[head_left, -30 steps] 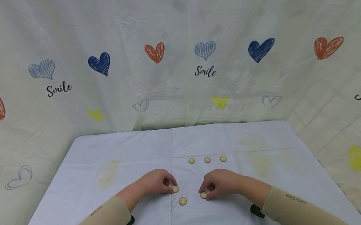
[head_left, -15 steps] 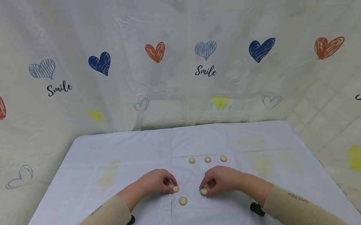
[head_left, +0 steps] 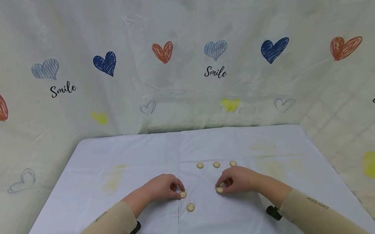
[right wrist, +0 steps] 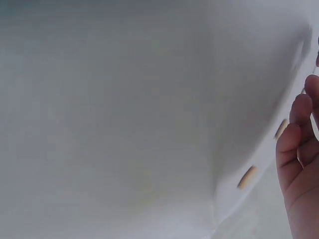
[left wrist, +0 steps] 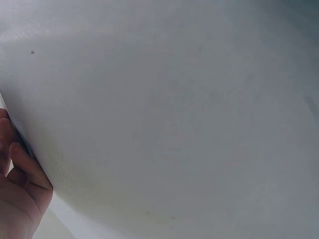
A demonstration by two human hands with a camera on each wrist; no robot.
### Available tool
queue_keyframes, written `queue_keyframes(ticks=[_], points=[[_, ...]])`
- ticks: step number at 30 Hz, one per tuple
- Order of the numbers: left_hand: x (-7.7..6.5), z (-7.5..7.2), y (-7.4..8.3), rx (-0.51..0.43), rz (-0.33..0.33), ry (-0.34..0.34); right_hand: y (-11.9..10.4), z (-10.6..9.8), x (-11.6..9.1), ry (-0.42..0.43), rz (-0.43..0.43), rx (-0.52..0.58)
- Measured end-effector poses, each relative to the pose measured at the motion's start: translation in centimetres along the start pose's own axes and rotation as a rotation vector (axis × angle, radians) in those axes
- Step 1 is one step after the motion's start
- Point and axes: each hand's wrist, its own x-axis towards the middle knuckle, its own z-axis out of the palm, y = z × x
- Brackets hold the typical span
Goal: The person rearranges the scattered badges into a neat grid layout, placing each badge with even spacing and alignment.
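My left hand pinches a round, pale wooden button between thumb and fingers, low over the white cloth. My right hand holds a similar button by its edges, a little to the right. Between the hands and nearer to me lies a loose button. Behind the right hand, a row holds a left button, a middle button and a right button. Neither held button is visible in the wrist views, which catch only part of the left hand and right hand.
A white cloth with yellowish stains covers the table. Behind it hangs a pale curtain printed with hearts and "Smile". In the right wrist view, two buttons show edge-on, one button being nearer.
My right hand has moved away from me and slightly right with its button, closer to the row. The left hand and its button have stayed in place. The head view has shifted slightly.
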Motion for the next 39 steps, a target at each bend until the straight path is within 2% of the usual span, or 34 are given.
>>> queue_keyframes(ticks=[9,15,27,39], points=[[-0.2,-0.2,0.2,-0.011,0.014,-0.004,3.5,-1.6,-1.0,0.064,0.109,0.007],[0.0,-0.3,0.3,0.0,0.017,-0.008,5.3,-2.6,-1.6,0.113,0.176,0.052],[-0.1,-0.3,0.5,0.004,-0.003,-0.007,6.4,-2.8,-1.0,0.115,0.236,0.081],[-0.4,-0.4,0.5,-0.009,0.003,-0.002,6.4,-2.8,-1.0,0.098,0.24,0.107]])
